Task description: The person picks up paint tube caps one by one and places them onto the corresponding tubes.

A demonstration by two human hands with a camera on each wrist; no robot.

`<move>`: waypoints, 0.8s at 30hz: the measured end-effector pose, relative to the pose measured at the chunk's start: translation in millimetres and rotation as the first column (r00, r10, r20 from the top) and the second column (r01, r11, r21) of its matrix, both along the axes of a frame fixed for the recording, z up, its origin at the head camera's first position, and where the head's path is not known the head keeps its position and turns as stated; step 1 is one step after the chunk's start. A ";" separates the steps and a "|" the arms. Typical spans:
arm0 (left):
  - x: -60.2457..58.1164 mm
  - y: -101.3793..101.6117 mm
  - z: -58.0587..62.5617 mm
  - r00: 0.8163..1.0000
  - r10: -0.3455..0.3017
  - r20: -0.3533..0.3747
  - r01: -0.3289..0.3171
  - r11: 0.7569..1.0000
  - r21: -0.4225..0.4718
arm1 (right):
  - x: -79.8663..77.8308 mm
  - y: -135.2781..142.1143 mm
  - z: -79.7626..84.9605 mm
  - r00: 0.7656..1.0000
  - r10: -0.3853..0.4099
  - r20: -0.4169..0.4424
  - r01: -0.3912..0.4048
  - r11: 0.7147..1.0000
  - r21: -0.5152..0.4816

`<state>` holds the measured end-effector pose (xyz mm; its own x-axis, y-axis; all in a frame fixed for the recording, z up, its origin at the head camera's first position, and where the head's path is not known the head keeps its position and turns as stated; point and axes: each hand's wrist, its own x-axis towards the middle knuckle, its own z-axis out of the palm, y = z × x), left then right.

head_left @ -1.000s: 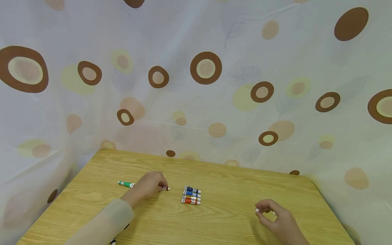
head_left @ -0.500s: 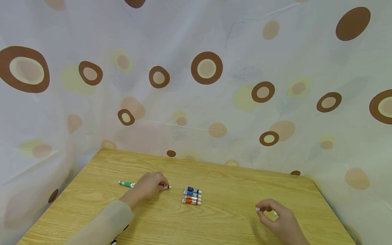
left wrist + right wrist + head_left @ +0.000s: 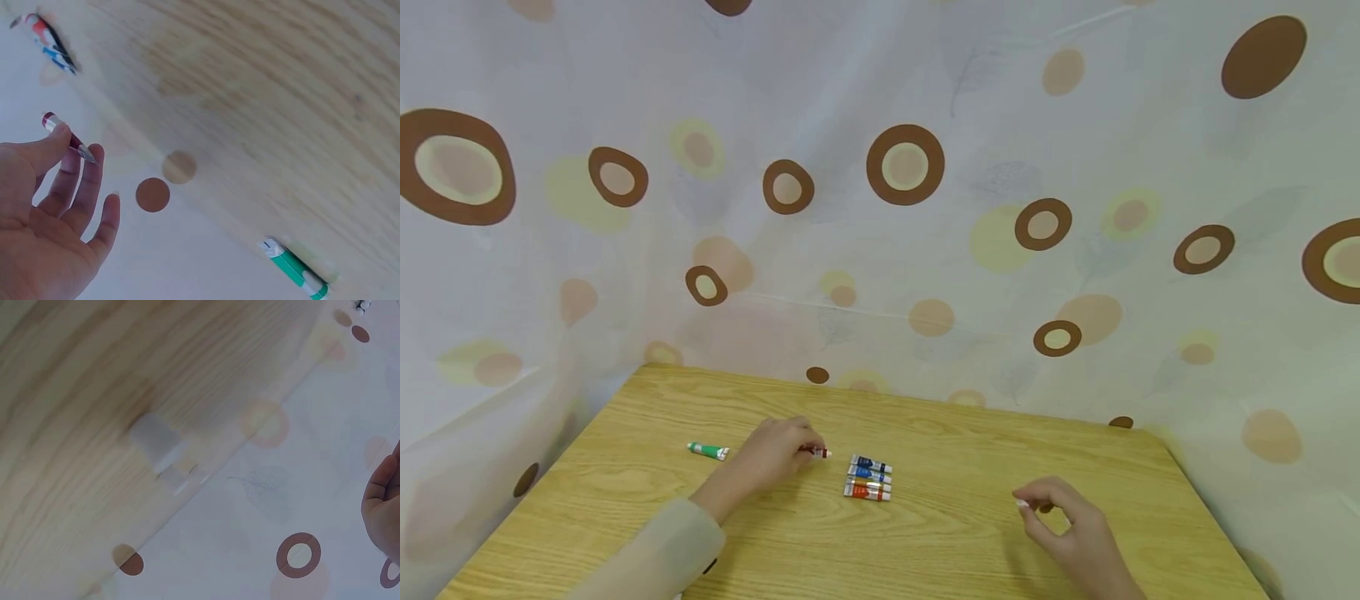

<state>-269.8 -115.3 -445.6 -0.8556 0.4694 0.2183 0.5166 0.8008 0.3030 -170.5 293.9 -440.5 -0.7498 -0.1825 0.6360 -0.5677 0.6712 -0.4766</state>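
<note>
Presently, left grip [image 3: 763,457]: grasping; thumb and fingers pinch a dark red tube [image 3: 75,140]; the little finger stands off it.
Dark red tube: slim, held in the left grip; white tip pokes out on the grip's right side, toward the row of tubes. Contact with the worktop [image 3: 955,533]: cannot be told.
Tube row: just right of the left grip, four tubes side by side on the worktop. Farthest from the person a dark blue tube [image 3: 871,464], then a blue tube [image 3: 871,475], a thin gold tube [image 3: 869,485], and nearest a red-orange tube [image 3: 867,493]. White caps face the right grip [image 3: 1078,529].
Green tube [image 3: 707,451]: lying near, left of the left grip, cap pointing away from it.
Right grip: grasping; thumb and finger bent into a loop, a small white piece [image 3: 1022,502] at the tips; too small to identify.
White blocks [image 3: 156,440]: in the right wrist view, well apart from the grip, blurred; one larger, two smaller.
Curtain [image 3: 820,92]: beyond both grips, pale, with brown rings and tan spots.
</note>
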 end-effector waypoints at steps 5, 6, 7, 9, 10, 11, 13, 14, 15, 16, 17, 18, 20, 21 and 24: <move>3.6 4.1 4.9 0.996 -0.055 -0.070 0.055 0.998 -0.001 | -1.2 -7.9 0.7 0.999 -0.007 0.041 0.008 1.000 -0.017; 4.7 5.6 6.5 0.994 -0.070 -0.085 0.070 0.998 0.002 | -1.7 -10.0 1.3 0.999 -0.007 0.044 0.008 1.000 -0.018; 6.0 7.2 8.4 0.992 -0.083 -0.097 0.084 0.996 0.006 | -2.2 -12.2 1.9 0.999 -0.005 0.049 0.006 1.000 -0.021; 9.4 10.9 13.0 0.987 -0.108 -0.117 0.110 0.994 0.017 | -3.5 -16.9 2.9 0.999 0.003 0.045 -0.002 1.000 -0.024; 11.3 13.1 15.3 0.985 -0.118 -0.124 0.122 0.992 0.020 | -4.0 -19.1 3.1 0.999 0.006 0.041 -0.005 1.000 -0.026; 13.3 15.4 17.4 0.983 -0.128 -0.134 0.132 0.991 0.021 | -4.6 -21.3 3.2 0.999 0.011 0.035 -0.010 1.000 -0.028; 17.4 20.1 21.5 0.979 -0.142 -0.148 0.148 0.989 0.026 | -5.9 -25.4 2.8 1.000 0.012 0.017 -0.012 1.000 -0.026; 19.3 22.4 23.2 0.977 -0.151 -0.154 0.157 0.987 0.031 | -6.7 -27.4 2.5 1.000 0.011 0.008 -0.011 1.000 -0.025; 21.1 24.7 24.6 0.974 -0.157 -0.161 0.164 0.986 0.034 | -7.5 -29.3 2.1 1.000 0.011 0.001 -0.011 1.000 -0.026; 22.8 26.8 26.0 0.972 -0.164 -0.166 0.173 0.984 0.042 | -8.2 -31.2 1.8 1.000 0.011 -0.003 -0.011 1.000 -0.028; 24.5 28.9 27.5 0.971 -0.170 -0.170 0.182 0.982 0.052 | -9.0 -33.0 1.3 1.000 0.013 -0.008 -0.013 0.999 -0.030; 26.2 31.0 28.8 0.969 -0.178 -0.173 0.191 0.980 0.062 | -9.7 -34.9 0.9 1.000 0.014 -0.011 -0.014 0.999 -0.034; 29.7 35.1 31.3 0.965 -0.194 -0.175 0.210 0.975 0.078 | -11.0 -38.5 0.1 0.999 0.031 -0.019 -0.032 0.998 -0.046; 31.5 37.0 32.6 0.964 -0.198 -0.179 0.215 0.973 0.082 | -11.6 -40.3 -0.3 0.999 0.043 -0.024 -0.045 0.998 -0.053; 37.0 43.0 35.1 0.957 -0.216 -0.192 0.236 0.968 0.089 | -13.4 -45.8 -1.9 0.995 0.089 -0.051 -0.093 0.993 -0.067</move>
